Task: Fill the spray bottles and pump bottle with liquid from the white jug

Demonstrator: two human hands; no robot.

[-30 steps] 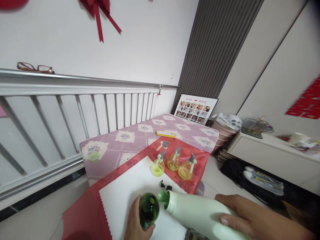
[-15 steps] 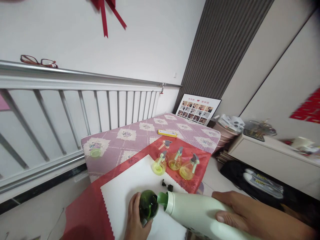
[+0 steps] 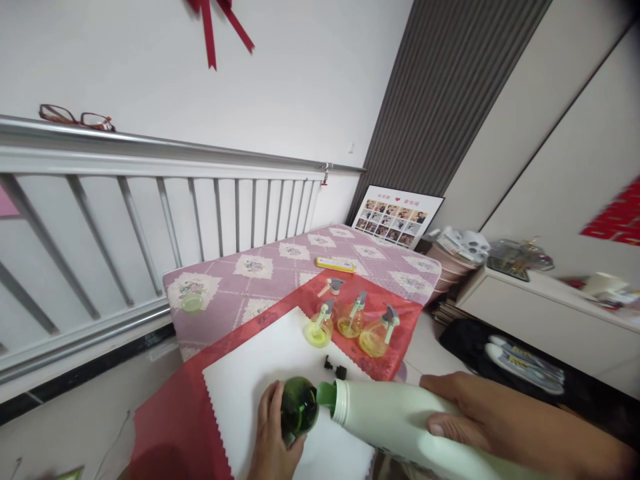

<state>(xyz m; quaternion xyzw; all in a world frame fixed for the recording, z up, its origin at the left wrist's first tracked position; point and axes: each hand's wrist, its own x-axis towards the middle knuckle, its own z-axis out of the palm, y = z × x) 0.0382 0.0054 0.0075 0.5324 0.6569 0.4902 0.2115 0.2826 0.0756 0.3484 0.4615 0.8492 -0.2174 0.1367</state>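
Observation:
My left hand [image 3: 271, 437] is wrapped round a small dark green glass bottle [image 3: 299, 408] that stands on a white cloth [image 3: 250, 373]. My right hand [image 3: 480, 417] grips a large pale green plastic bottle [image 3: 395, 423], tipped on its side. Its green spout [image 3: 326, 395] touches the mouth of the small bottle. Two small black caps [image 3: 335, 367] lie on the cloth just behind the bottles.
Three yellow spray bottles [image 3: 350, 323] stand on a red cloth [image 3: 175, 413] farther back, with a loose spray head [image 3: 331, 286] behind them. A yellow flat case [image 3: 335, 265] and a green lid [image 3: 191, 303] lie on the pink tablecloth [image 3: 280, 260]. A white railing [image 3: 150, 213] runs on the left.
The view has tilted slightly. Both hands and the two bottles keep the same pose, spout against the small bottle's mouth.

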